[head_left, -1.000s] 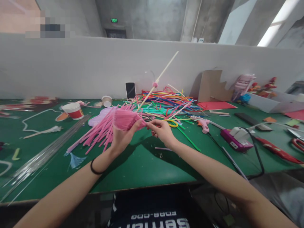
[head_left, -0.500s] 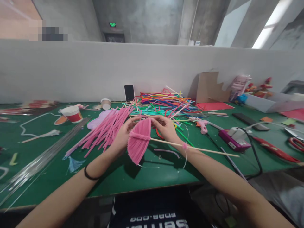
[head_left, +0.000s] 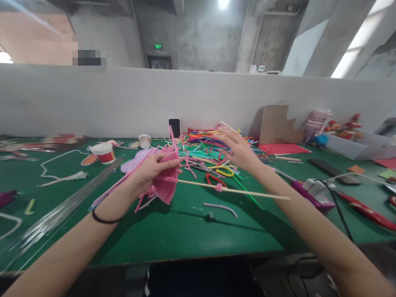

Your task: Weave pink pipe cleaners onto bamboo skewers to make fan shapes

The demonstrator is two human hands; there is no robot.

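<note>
My left hand (head_left: pixel 154 170) grips a pink fuzzy umbrella shape (head_left: pixel 166 189), made of pipe cleaners laid side by side, by its upper edge. A thin wooden stick (head_left: pixel 253 193) runs from it to the right, carrying a small pink fuzzy knot (head_left: pixel 219 187). A loose pink strand stands up above the left fingers. My right hand (head_left: pixel 238 152) hovers with spread fingers and nothing in it, in front of the heap of coloured pipe cleaners (head_left: pixel 201 142). Below it lie tools with yellow handles (head_left: pixel 225 171) and red handles (head_left: pixel 215 180).
A paper cup (head_left: pixel 107 153) and clear thin rods (head_left: pixel 71 200) lie left. A phone (head_left: pixel 174 128) leans at the white partition (head_left: pixel 123 99). To the right are a purple power strip (head_left: pixel 312 198), a red tool (head_left: pixel 366 210) and a white box (head_left: pixel 355 144). A short lilac pipe cleaner (head_left: pixel 220 207) lies in front.
My right hand has let go of the pink umbrella shape and moved up and right, opening. The left hand keeps it and has shifted slightly left. The view has tilted up.
</note>
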